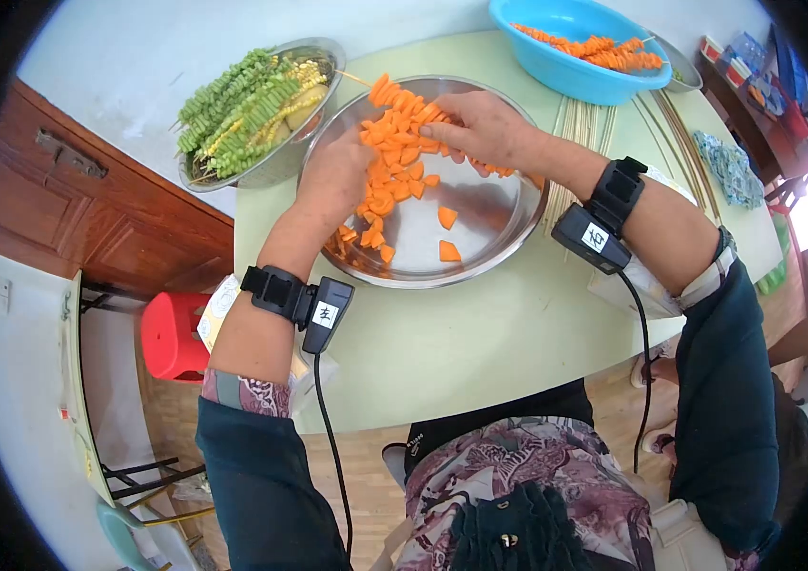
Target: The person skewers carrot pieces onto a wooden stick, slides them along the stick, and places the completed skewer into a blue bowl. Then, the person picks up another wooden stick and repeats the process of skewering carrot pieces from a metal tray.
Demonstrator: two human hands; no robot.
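Note:
A wide steel basin [404, 278] holds a heap of cut carrot pieces [404, 157], with a few loose ones on its bare bottom. Over the heap, a skewer of carrot slices [394, 98] slants down toward the right, its bare stick tip pointing to the upper left. My right hand [485, 128] is closed around the lower right end of this skewer; its fingertips are partly hidden among the carrots. My left hand [339, 171] reaches over the basin's left side, fingers curled in against the carrots. What it grips, if anything, is hidden.
To the left, a metal colander [313, 124] holds skewers of green and yellow vegetables [252, 109]. A blue basin [565, 81] with carrot skewers [603, 52] stands at the back right. Bare sticks [580, 128] lie right of the steel basin. A red stool [174, 333] stands beside the table [480, 343].

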